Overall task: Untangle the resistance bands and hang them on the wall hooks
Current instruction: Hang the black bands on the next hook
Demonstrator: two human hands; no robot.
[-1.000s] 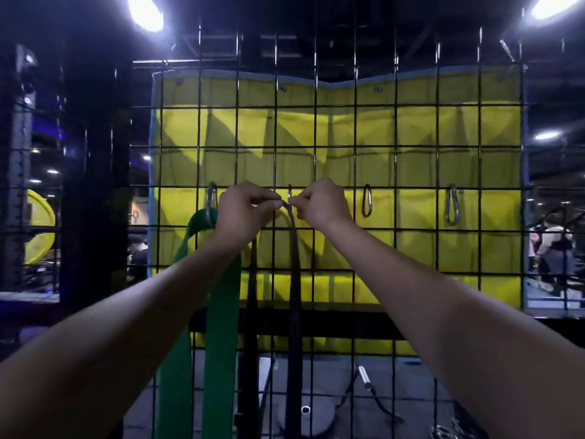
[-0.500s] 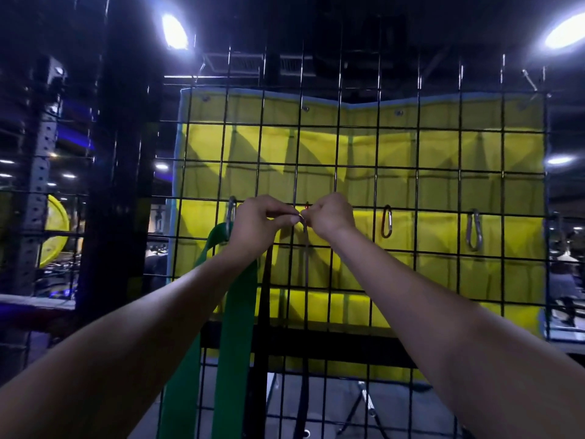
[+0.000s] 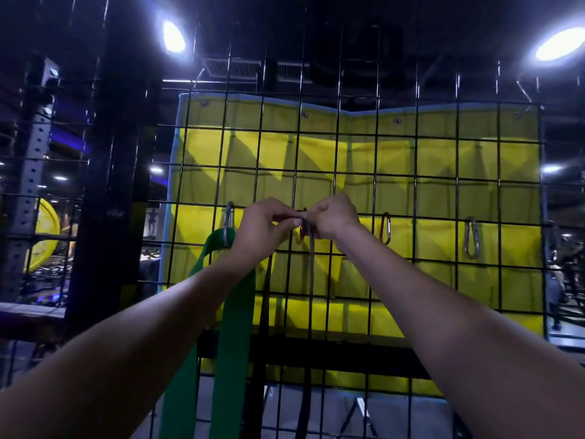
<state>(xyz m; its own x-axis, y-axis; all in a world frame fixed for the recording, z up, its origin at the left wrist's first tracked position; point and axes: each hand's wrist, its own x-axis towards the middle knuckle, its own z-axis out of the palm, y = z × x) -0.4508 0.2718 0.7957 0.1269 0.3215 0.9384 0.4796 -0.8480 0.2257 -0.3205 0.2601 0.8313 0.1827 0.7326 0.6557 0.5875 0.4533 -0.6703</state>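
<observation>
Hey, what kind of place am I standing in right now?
Most likely a gym. A green resistance band hangs from a clip on a wire grid wall, a perforated steel rack post stands at left, and a yellow weight plate sits beyond it.

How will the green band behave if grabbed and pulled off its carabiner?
Probably floppy: the green band drapes limp from its carabiner in two flat straps. Likely stretchy and light for its length. It looks matte, so probably grippy.

1. The room was dim; two ceiling lights (image 3: pixel 173 36) flared with glare.
2. The yellow mat (image 3: pixel 437 160) showed slanted shadows.
3. Edges bent, and the background was perhaps slightly blurred.
</observation>
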